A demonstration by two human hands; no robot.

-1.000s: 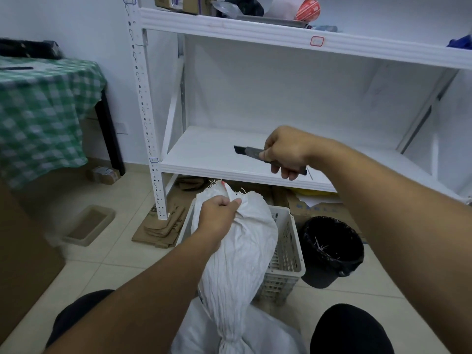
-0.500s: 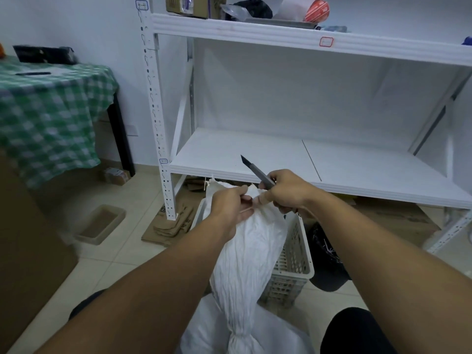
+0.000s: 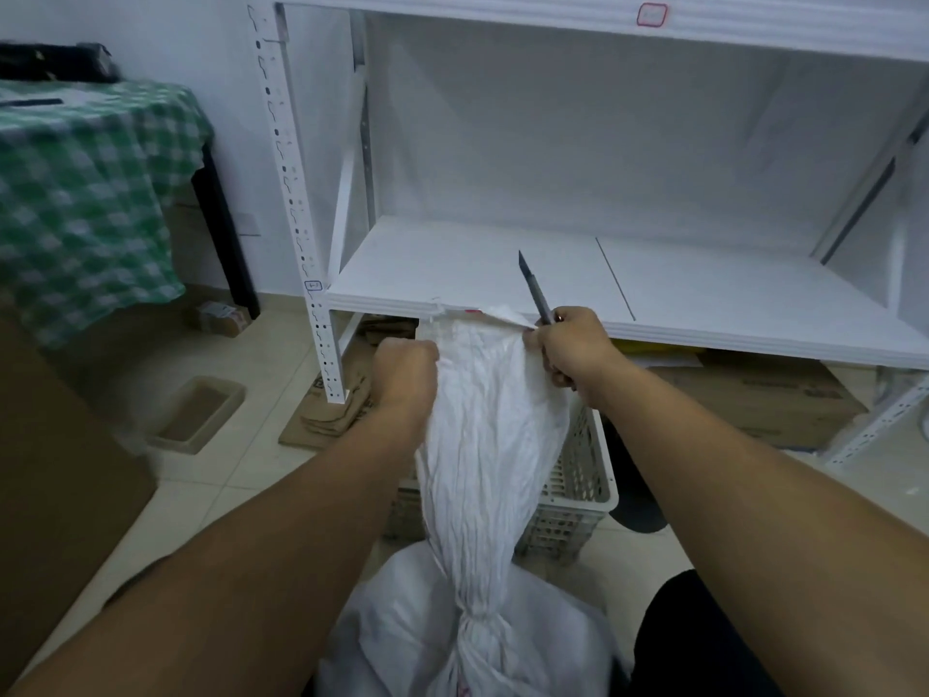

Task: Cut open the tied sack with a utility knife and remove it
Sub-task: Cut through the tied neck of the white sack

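A white woven sack (image 3: 482,445) stands between my knees, tied tight at a knot (image 3: 475,626) low down, with its loose top stretched upward. My left hand (image 3: 404,377) grips the left side of the sack's top edge. My right hand (image 3: 570,352) pinches the right side of that edge while holding a grey utility knife (image 3: 534,289), whose blade points up and away from the sack. The two hands pull the mouth of the sack apart. The knife handle is mostly hidden in my fist.
A white metal shelf unit (image 3: 502,279) stands right behind the sack. A white plastic basket (image 3: 578,475) and a black bin (image 3: 636,495) sit under it. Folded cardboard (image 3: 342,410) and a small tray (image 3: 198,415) lie on the tiled floor; a green checked table (image 3: 85,193) is at left.
My right hand has come down from the shelf with the knife and taken hold of the sack's top. Both hands have since spread apart, widening the top edge.
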